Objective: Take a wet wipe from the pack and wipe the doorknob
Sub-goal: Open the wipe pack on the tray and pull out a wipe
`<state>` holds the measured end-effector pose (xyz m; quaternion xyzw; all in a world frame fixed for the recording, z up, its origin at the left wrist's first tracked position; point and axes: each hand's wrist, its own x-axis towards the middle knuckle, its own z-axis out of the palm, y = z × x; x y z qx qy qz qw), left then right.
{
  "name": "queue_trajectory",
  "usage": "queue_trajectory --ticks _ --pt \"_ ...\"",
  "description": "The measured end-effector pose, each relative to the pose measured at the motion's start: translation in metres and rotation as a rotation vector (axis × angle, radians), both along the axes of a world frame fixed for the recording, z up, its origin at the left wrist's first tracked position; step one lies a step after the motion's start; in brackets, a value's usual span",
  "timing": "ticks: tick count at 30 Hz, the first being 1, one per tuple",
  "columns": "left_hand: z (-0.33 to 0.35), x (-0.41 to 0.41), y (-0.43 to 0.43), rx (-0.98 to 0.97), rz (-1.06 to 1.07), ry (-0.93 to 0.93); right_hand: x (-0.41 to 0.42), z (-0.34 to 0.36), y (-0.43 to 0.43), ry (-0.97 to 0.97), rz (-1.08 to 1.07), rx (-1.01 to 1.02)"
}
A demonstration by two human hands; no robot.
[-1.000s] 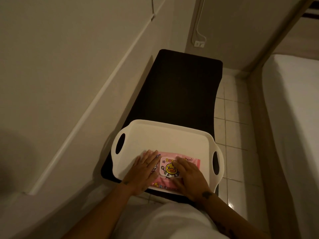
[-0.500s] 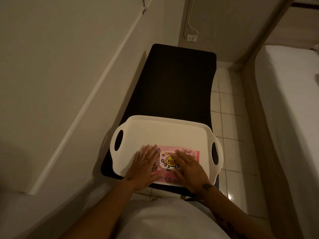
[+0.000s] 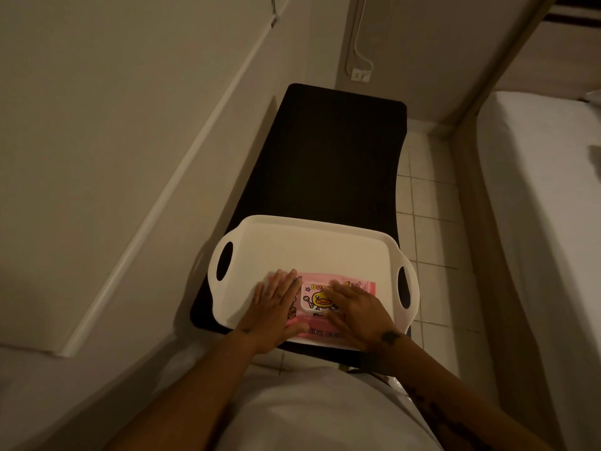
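Wet-wipe pack (image 3: 361,285) lies along the near edge of the white tray (image 3: 309,224), its duck-printed lid (image 3: 316,298) flat; left hand (image 3: 275,305) presses flat on the pack's left end, fingers straight; right hand (image 3: 355,311) rests flat on its right part, fingertips at the lid; the tray sits on the near end of the black table (image 3: 328,157), far half bare; wall close left, tiled floor (image 3: 422,206) and bed (image 3: 540,229) right.

Pink wipe pack (image 3: 364,287) with yellow duck, white tray (image 3: 312,245), black table (image 3: 331,157).
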<state>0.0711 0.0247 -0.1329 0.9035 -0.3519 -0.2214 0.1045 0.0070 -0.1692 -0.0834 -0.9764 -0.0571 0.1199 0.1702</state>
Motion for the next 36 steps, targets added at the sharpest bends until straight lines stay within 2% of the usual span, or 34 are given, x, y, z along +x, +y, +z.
queue_trajectory --ticks 11,15,20,23,26,28,32,36 --pt "0.005 0.002 0.000 0.044 -0.034 0.012 -0.001 0.002 0.004 -0.003 -0.002 0.000" --pt "0.005 0.001 0.000 0.065 -0.048 0.010 0.012 0.006 0.002 -0.063 -0.274 0.209" --pt "0.009 0.001 -0.001 0.065 -0.055 0.023 0.020 0.006 0.002 -0.071 -0.219 0.156" --pt "0.006 0.000 -0.001 0.066 -0.053 0.007 0.018 0.001 0.000 -0.101 -0.273 0.176" --pt "0.005 -0.001 0.000 0.079 -0.053 0.012 0.022 0.002 0.001 -0.145 -0.412 0.283" --pt "0.006 0.000 0.000 0.051 -0.061 -0.050 0.026 0.002 -0.001 -0.167 -0.476 0.324" --pt "0.008 0.006 -0.001 0.068 -0.123 -0.231 0.024 -0.008 -0.005 -0.159 -0.334 0.169" --pt "0.008 0.011 -0.005 0.089 -0.207 -0.186 0.015 -0.019 -0.008 -0.157 -0.301 0.112"
